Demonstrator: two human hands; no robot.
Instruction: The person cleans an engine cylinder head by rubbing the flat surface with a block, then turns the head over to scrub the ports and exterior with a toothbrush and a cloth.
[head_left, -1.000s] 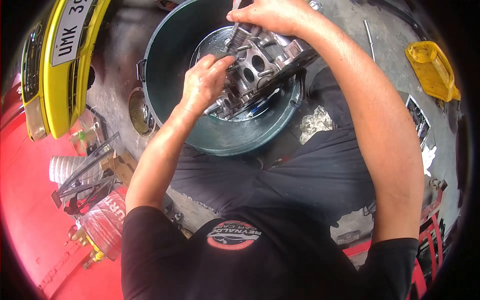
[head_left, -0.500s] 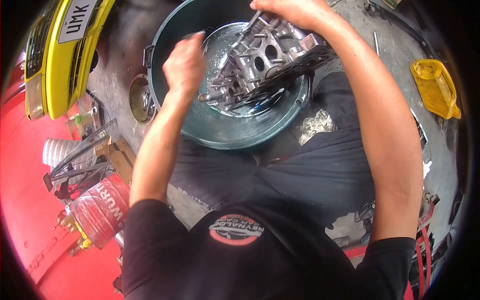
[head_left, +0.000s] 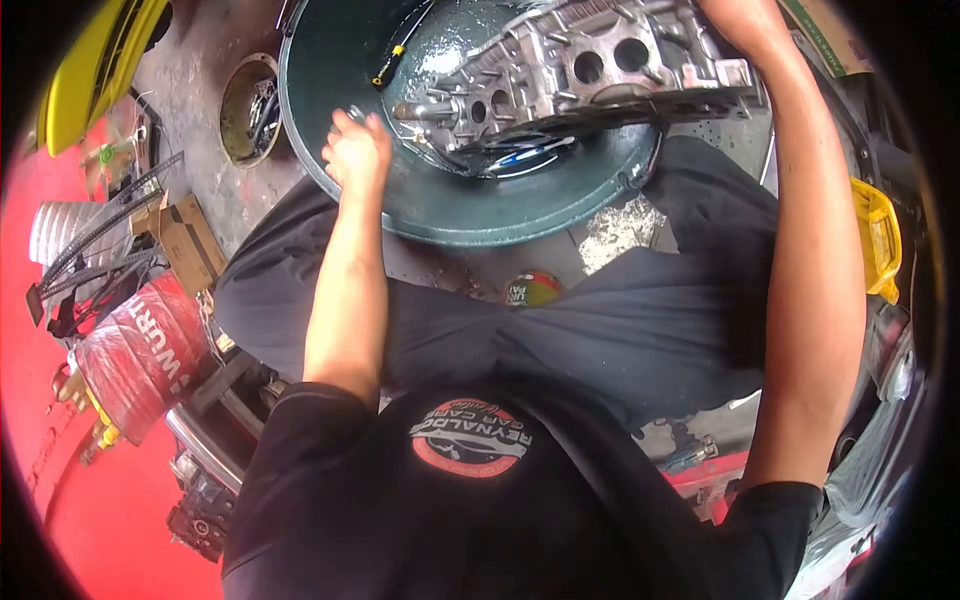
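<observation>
On grey workshop floor (head_left: 195,75), green tub (head_left: 450,212); right grip (head_left: 745,22) clasps metal casting (head_left: 550,85), left grip (head_left: 357,152) unclear.

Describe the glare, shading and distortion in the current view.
Head view: fisheye distortion curves the scene, and the corners go black; white glare glints off the wet bottom of the green tub; the metal engine part has a dark underside; the red surface looks bright and flat.

Bright glare, fisheye distortion, dark edges

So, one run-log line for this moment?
left hand: above green basin | right hand: holding cylinder head | cylinder head: partly over basin
</observation>
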